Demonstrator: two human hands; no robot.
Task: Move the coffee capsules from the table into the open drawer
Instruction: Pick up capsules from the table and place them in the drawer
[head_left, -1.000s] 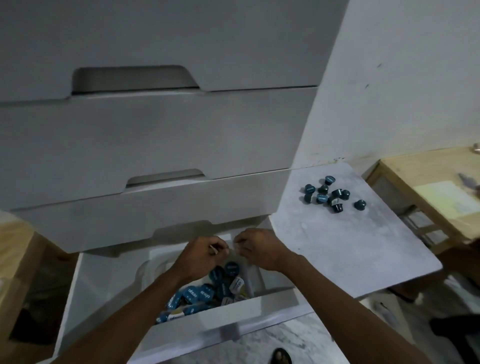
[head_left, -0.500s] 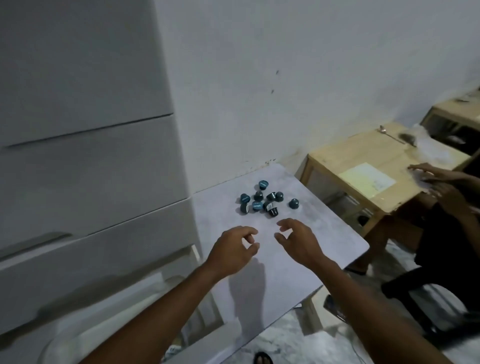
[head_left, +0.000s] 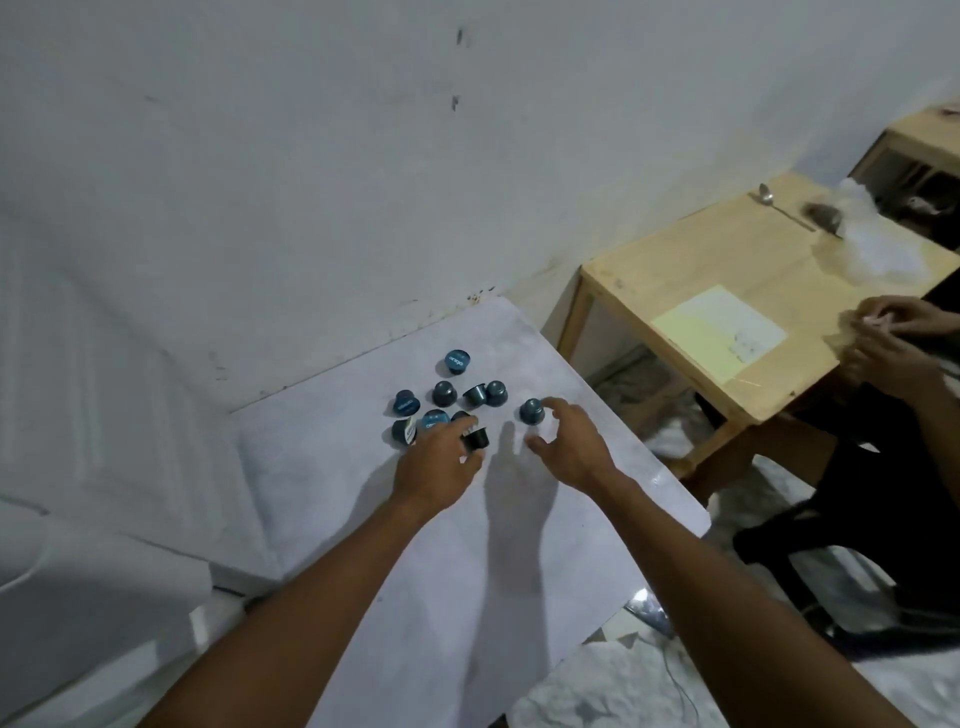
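The white wall fills the top of my view, and below it the pale grey table slants toward me, with the white drawer unit along its left edge. I cannot see into the drawer from here. To the right stands a wooden side table carrying a yellowish sheet of paper, a crumpled clear plastic bag and a spoon; another person's hands hover at its near corner.

Both my forearms reach up the table to the cluster of blue coffee capsules near the wall side. My left hand is curled, with its fingertips and thumb pinched on a dark capsule lying on its side at the near edge of the cluster; whether it is lifted off the surface, I cannot tell. My right hand is half open, fingers arched and thumb spread, holding nothing. Its forefinger tip is just beside a lone blue capsule standing at the right of the group, perhaps touching it. The remaining capsules sit close together on the table beyond my left hand, some upright, some tipped over, one set slightly apart nearest the wall.
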